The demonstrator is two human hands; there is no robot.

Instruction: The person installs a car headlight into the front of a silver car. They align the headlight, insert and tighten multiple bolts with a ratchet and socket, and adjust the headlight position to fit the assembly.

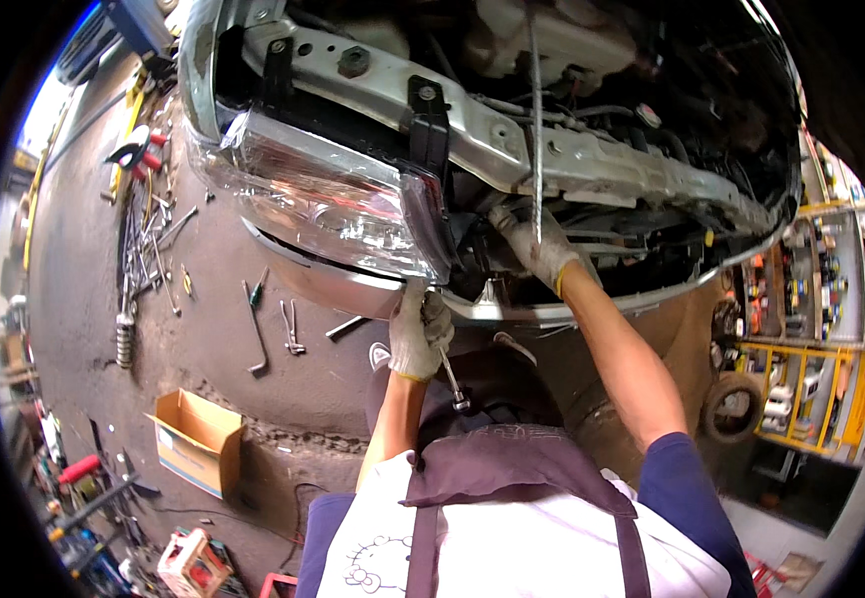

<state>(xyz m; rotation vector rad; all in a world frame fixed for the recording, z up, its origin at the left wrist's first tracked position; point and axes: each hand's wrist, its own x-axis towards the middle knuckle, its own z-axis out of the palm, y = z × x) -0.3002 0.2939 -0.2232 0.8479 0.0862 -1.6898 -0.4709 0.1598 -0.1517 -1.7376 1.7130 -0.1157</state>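
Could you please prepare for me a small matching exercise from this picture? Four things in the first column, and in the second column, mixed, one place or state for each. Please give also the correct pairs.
Things:
1. Headlight
2. Box
3. Tire
4. Left hand

Places and states:
A. beside the yellow shelf
B. gripping a metal tool
C. wrapped in clear film
D. on the floor, open at the top

Right pairs: 1-C, 2-D, 3-A, 4-B
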